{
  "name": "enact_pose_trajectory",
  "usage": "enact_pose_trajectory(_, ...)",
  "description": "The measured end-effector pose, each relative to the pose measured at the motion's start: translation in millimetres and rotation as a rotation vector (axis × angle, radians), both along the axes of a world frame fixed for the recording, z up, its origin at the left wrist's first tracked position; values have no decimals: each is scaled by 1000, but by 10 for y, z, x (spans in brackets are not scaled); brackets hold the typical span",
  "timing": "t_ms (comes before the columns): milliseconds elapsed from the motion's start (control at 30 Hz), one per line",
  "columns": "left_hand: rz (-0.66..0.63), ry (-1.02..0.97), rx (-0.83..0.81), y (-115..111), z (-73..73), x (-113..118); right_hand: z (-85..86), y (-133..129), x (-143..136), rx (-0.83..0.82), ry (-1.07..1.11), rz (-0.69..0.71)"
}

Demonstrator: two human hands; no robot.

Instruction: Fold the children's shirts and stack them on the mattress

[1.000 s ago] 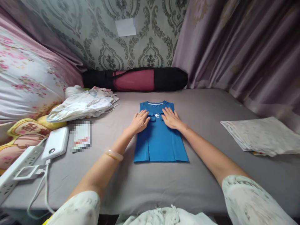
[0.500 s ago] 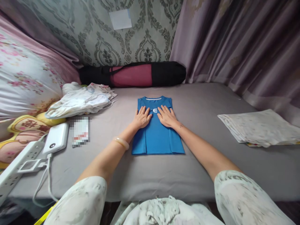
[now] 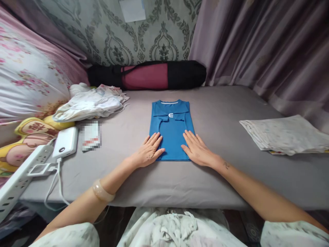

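A blue T-shirt (image 3: 172, 137) lies face down or up, I cannot tell which, folded into a long rectangle with its collar pointing away from me. Its sleeves are turned inward, and a small white mark shows between them. My left hand (image 3: 149, 149) rests flat on the shirt's lower left edge, fingers outstretched. Opposite it, my right hand (image 3: 197, 147) lies on the lower right edge with its fingers spread. Neither hand grips the fabric.
Grey sheet (image 3: 218, 113) covers the surface. At right lies a folded pale cloth (image 3: 285, 133). Rumpled white clothes (image 3: 89, 103), a white power bank (image 3: 65, 141) and a power strip (image 3: 23, 178) are at left. A black and maroon long bag (image 3: 145, 76) lies along the back wall.
Both hands have slid from the shirt's upper part toward me, to its lower side edges. The inward-turned sleeves are now uncovered. The view has shifted slightly.
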State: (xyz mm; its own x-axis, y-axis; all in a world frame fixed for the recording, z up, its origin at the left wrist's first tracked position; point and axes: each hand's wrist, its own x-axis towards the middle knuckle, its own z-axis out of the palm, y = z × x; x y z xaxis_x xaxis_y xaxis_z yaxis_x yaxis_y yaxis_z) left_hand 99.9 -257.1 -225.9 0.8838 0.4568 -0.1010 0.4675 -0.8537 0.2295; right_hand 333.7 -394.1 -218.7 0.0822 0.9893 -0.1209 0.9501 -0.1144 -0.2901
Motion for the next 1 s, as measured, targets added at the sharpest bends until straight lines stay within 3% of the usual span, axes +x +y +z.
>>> enact_pose_trajectory(100,10,-9,5,-9,4,26,-9,22,-7,4,-17,-8)
enact_pose_trajectory(200,3,-78,53,-65,116,4,52,-28,-36,76,-29,4)
enact_pose_trajectory(367,-144,-200,124,-237,285,-123,185,-286,-176,300,5,169)
enact_pose_trajectory(667,-355,-151,297,-330,228,-108,187,-359,-232,373,-21,327)
enact_pose_trajectory(900,-160,-223,250,-312,244,-4,185,-316,-258,380,-59,255)
enact_pose_trajectory(1000,-172,-229,230,-287,233,-45,167,-318,-186,375,-98,211)
